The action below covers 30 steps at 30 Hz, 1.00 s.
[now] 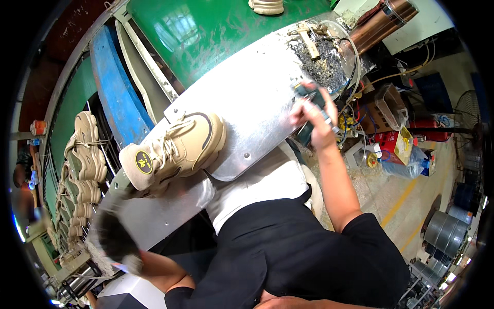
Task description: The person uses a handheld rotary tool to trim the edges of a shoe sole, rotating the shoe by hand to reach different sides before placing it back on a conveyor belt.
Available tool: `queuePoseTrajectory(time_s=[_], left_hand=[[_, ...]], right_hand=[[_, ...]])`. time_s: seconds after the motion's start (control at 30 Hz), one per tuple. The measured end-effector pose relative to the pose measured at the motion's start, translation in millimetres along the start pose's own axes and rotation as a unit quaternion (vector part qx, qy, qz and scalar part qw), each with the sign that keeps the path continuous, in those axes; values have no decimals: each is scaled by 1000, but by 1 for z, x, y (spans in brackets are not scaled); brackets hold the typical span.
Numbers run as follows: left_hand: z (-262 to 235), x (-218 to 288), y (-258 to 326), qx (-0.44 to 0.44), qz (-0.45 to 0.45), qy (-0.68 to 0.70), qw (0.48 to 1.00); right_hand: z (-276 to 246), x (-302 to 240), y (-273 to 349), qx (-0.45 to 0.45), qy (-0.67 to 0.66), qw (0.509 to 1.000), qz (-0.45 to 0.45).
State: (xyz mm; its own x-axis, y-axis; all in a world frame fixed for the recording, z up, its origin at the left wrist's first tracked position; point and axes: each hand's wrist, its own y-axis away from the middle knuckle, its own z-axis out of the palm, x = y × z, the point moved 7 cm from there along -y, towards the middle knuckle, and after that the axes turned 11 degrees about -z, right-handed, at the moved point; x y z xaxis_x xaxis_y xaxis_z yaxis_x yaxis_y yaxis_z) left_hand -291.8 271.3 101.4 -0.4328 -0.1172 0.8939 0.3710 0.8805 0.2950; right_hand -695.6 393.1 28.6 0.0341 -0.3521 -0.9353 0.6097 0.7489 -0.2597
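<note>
A beige sneaker [175,149] with brown trim and a round yellow tongue badge lies on a bare metal work plate [247,98]. My right hand [315,117] is closed around a dark hand tool [309,110] at the plate's right edge, a short way right of the sneaker. My left hand [117,241] is a dark, motion-blurred shape at the plate's lower left end, below the sneaker's toe. The blur hides whether it grips anything.
A green conveyor surface [216,31] runs behind the plate and carries a pale shoe [266,6]. Several beige sneakers [82,159] line a rack on the left. A heap of grey metal scraps [321,64], a copper cylinder [383,20], hoses and boxes crowd the right.
</note>
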Motion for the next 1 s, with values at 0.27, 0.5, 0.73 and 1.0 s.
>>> queuePoseTrajectory(time_s=[0.27, 0.5, 0.73, 1.0], left_hand=[[-6, 19, 36, 131, 152, -316, 927], [50, -16, 39, 239, 146, -203, 938], [143, 106, -184, 106, 158, 143, 971], [229, 177, -372, 247, 414, -69, 873]], right_hand=[[-33, 11, -15, 129, -23, 991, -22], [-40, 17, -30, 168, -54, 982, -66], [-34, 14, -28, 139, -30, 989, -36], [-24, 14, -23, 152, 3, 983, -102]])
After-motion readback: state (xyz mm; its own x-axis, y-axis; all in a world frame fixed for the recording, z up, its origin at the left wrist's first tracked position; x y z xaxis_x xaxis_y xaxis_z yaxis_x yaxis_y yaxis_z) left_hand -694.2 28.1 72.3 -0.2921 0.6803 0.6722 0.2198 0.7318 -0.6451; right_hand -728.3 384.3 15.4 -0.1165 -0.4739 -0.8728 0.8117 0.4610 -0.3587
